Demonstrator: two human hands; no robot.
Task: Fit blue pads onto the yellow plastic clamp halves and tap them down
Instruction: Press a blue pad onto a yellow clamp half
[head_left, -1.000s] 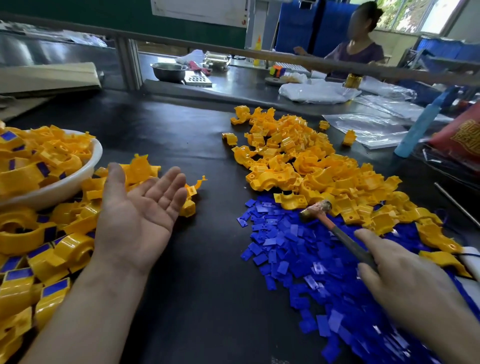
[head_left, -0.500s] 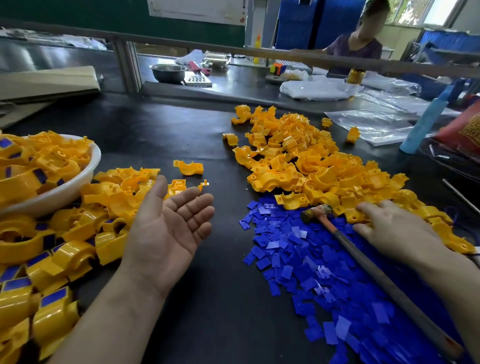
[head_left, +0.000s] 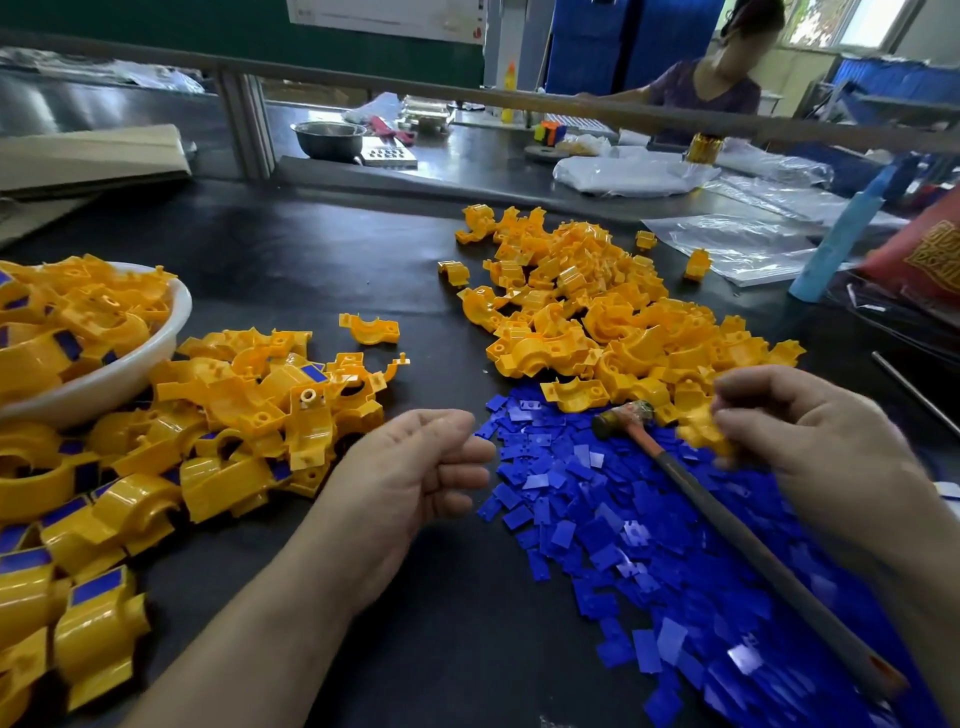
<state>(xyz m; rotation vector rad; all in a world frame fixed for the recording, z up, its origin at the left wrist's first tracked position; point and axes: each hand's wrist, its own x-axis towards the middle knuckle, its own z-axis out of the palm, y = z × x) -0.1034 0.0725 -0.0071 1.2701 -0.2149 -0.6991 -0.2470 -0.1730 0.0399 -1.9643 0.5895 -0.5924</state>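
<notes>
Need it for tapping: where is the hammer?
Head view, right of centre: the hammer lies on the blue pads, its head by the yellow clamp halves, beside the right hand.

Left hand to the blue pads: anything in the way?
Nothing visible. The left hand hovers empty at the left edge of the blue pads. The hammer lies across the pile farther right, and the right hand holds a yellow clamp half there.
</notes>
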